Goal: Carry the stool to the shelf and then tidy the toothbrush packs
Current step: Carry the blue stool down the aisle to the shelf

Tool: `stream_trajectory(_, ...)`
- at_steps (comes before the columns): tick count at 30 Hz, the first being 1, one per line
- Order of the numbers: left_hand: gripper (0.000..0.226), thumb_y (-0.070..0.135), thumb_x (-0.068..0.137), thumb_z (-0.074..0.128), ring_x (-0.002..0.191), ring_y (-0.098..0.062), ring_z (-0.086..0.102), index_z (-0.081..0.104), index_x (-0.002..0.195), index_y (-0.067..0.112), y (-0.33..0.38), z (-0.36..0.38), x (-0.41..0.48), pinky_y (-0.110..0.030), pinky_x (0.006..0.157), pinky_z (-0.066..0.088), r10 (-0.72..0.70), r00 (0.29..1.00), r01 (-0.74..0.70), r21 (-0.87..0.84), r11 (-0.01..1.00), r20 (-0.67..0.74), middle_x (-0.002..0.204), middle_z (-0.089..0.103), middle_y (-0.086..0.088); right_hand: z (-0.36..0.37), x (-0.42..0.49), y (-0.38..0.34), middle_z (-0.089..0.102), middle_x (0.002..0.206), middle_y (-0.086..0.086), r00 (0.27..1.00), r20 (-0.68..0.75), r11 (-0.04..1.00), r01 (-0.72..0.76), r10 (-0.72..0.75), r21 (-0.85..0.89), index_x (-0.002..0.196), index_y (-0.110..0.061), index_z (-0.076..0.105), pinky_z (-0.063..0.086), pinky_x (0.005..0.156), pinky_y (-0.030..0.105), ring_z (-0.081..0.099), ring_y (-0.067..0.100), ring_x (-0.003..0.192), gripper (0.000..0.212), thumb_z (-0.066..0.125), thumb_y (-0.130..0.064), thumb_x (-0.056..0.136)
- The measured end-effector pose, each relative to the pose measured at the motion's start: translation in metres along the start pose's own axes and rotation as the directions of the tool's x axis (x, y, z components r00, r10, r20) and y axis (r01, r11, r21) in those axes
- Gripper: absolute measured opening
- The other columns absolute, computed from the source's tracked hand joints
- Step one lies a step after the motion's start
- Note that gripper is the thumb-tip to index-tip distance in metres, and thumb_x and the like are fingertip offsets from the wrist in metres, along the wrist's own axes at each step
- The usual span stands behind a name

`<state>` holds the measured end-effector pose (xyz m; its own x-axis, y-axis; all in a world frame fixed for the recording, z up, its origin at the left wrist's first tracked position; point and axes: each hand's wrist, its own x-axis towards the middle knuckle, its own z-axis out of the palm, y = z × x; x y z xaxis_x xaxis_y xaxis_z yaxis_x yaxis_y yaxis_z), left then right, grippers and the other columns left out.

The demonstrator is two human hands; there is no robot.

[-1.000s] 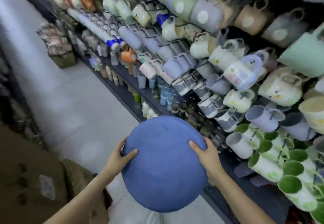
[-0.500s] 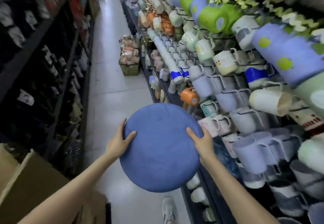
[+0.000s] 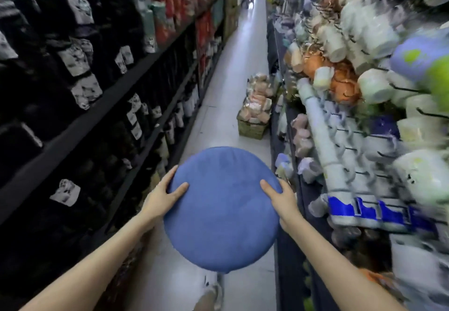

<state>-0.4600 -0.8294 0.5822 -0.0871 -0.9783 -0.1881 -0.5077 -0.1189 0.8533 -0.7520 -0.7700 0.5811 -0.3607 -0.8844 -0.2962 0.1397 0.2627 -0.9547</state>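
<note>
Narrow shop aisle (image 3: 218,121) runs toward 12 o'clock between stocked shelves (image 3: 97,106); both bare arms reach forward. Left hand (image 3: 162,194) grips the round blue cushioned stool (image 3: 222,216) at its 9 o'clock rim; right hand (image 3: 281,197) grips at 3 o'clock, thumbs on top.

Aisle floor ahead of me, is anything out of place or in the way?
One thing: a woven basket heaped with wrapped goods stands on the floor against the right-hand shelves, narrowing the walkway ahead of the stool. No spill shows on the floor; the goods on the shelves are too blurred to judge.
</note>
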Motion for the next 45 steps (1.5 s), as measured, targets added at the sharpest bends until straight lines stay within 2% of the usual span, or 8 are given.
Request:
stream_trajectory(7,0.088,0.077,0.065,0.053,0.131,-0.013,0.043,0.028,0.143,0.045,0.069,0.012,0.234,-0.038,0.109,0.035,0.052,0.996,-0.054,0.033,0.998,0.07,0.143,0.042,0.018,0.03,0.211,-0.076,0.067,0.097,-0.003,0.997,-0.064,0.999,0.031,-0.031,-0.009,0.108,-0.013,0.059,0.051,0.057,0.015,0.065,0.016,0.085,0.023,0.067,-0.021,0.088)
stream_trajectory(13,0.067,0.051,0.085,0.062,0.128,-0.012,0.044,0.032,0.143,0.037,0.131,0.058,0.418,-0.033,0.105,0.036,0.085,0.987,-0.087,0.01,0.996,0.134,0.138,0.044,0.019,0.021,0.38,-0.126,0.068,0.104,-0.002,0.989,-0.148,1.0,0.025,-0.023,0.009,0.102,-0.023,0.06,0.053,0.084,0.041,0.066,0.018,0.093,0.019,0.07,-0.024,0.086)
stream_trajectory(19,0.071,0.052,0.084,0.063,0.129,-0.012,0.044,0.032,0.145,0.033,0.175,0.1,0.605,-0.034,0.106,0.036,0.071,0.988,-0.073,0.007,0.997,0.137,0.143,0.043,0.014,0.021,0.576,-0.173,0.068,0.1,-0.003,0.993,-0.115,0.999,0.033,-0.034,-0.012,0.103,-0.019,0.06,0.051,0.069,0.027,0.065,0.009,0.085,0.017,0.068,-0.023,0.088)
stream_trajectory(22,0.082,0.067,0.07,0.061,0.127,-0.009,0.046,0.034,0.142,0.04,0.2,0.102,0.684,-0.038,0.108,0.036,0.024,0.99,-0.024,-0.003,1.0,0.138,0.141,0.046,0.018,0.032,0.666,-0.205,0.067,0.095,-0.004,0.997,-0.077,1.0,0.02,-0.022,-0.019,0.103,-0.017,0.059,0.05,0.063,0.021,0.063,0.008,0.081,0.016,0.067,-0.021,0.089)
stream_trajectory(29,0.068,0.054,0.084,0.061,0.129,-0.015,0.046,0.033,0.144,0.035,0.241,0.091,0.874,-0.034,0.103,0.037,0.012,0.998,-0.014,0.051,0.999,0.054,0.142,0.046,0.012,0.084,0.867,-0.267,0.07,0.101,0.002,1.0,-0.01,0.999,-0.028,0.028,-0.033,0.1,-0.017,0.063,0.053,0.068,0.023,0.067,0.013,0.083,0.013,0.068,-0.019,0.088)
stream_trajectory(32,0.081,0.069,0.073,0.057,0.128,-0.014,0.046,0.034,0.144,0.037,0.247,0.081,0.973,-0.038,0.106,0.038,0.0,0.996,-0.006,0.06,0.998,0.088,0.142,0.046,0.013,0.113,0.959,-0.28,0.07,0.104,0.005,0.999,-0.012,0.999,-0.045,0.044,-0.028,0.1,-0.018,0.063,0.054,0.079,0.033,0.068,0.019,0.091,0.014,0.069,-0.021,0.087)
stream_trajectory(39,0.081,0.061,0.075,0.061,0.128,-0.015,0.047,0.034,0.145,0.032,0.291,0.065,1.222,-0.035,0.107,0.037,0.051,0.978,-0.075,0.115,0.99,0.201,0.143,0.046,0.01,0.176,1.157,-0.329,0.071,0.104,0.007,0.986,-0.159,0.998,-0.059,0.056,-0.018,0.104,-0.011,0.066,0.054,0.085,0.04,0.067,0.022,0.094,0.022,0.072,-0.022,0.085)
stream_trajectory(45,0.073,0.054,0.082,0.064,0.126,-0.016,0.049,0.034,0.144,0.032,0.363,0.079,1.423,-0.035,0.106,0.037,0.128,0.943,-0.183,0.155,0.971,0.309,0.141,0.047,0.01,0.202,1.298,-0.388,0.067,0.097,-0.004,0.949,-0.311,0.997,-0.038,0.056,0.061,0.101,-0.019,0.061,0.05,0.07,0.031,0.064,0.012,0.083,0.015,0.068,-0.022,0.088)
